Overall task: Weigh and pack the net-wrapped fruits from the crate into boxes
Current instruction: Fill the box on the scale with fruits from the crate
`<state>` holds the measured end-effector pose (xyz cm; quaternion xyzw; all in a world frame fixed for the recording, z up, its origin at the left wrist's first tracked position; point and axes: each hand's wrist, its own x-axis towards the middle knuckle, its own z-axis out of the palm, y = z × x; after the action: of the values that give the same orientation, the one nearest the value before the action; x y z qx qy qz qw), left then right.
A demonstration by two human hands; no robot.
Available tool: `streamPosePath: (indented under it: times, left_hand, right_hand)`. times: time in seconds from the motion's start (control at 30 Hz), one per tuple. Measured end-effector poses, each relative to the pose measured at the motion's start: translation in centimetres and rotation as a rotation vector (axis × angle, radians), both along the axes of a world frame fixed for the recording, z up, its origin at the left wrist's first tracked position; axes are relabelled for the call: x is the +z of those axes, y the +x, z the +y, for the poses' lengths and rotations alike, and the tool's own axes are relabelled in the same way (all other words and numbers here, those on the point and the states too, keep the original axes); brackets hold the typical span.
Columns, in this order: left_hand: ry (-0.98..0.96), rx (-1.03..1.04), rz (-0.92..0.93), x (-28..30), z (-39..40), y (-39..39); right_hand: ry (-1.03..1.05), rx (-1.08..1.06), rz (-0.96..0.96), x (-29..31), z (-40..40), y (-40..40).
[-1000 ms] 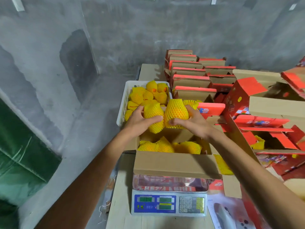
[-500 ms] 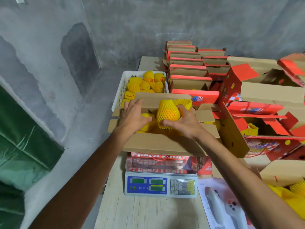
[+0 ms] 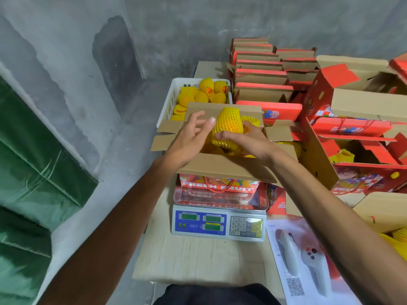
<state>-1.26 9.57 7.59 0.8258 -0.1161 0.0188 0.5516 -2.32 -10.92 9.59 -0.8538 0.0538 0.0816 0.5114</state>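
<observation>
An open cardboard box (image 3: 222, 166) with red printed sides sits on the scale (image 3: 219, 223). My right hand (image 3: 248, 140) grips a yellow net-wrapped fruit (image 3: 229, 123) above the box, over several other wrapped fruits lying inside. My left hand (image 3: 191, 137) hovers just left of that fruit with fingers spread and relaxed, holding nothing. Behind the box stands a white crate (image 3: 170, 100) with several more net-wrapped fruits (image 3: 204, 93).
Folded red and brown boxes (image 3: 262, 73) are stacked at the back. Open red boxes (image 3: 361, 137) crowd the right side, one with a wrapped fruit inside. A white handheld device (image 3: 304, 258) lies on a printed sheet at right. Bare wooden table (image 3: 198, 258) lies before the scale.
Both hands came down with a fruit each into the box. My left hand has let its fruit go and now lies open; my right hand still holds its fruit.
</observation>
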Motion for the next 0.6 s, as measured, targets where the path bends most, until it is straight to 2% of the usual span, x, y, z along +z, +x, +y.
streamPosePath:
  times: [0.13,0.23,0.4,0.6]
  left_hand:
    - [-0.042,-0.212,0.078,-1.2,-0.4,-0.5]
    - [-0.114,-0.312,0.038,-2.3,-0.6,-0.6]
    - [-0.090,-0.283,-0.067,-2.3,-0.6,0.3]
    - [-0.078,-0.151,-0.057,-2.3,-0.9,1.1]
  right_hand:
    - [0.109,0.057,0.044,0.0,0.1,0.3]
    - [0.272,0.121,0.078,-0.4,0.2,0.3]
    - [0.348,0.165,0.083,-0.7,0.3,0.6]
    - [0.486,0.302,0.159,-0.4,-0.8,0.6]
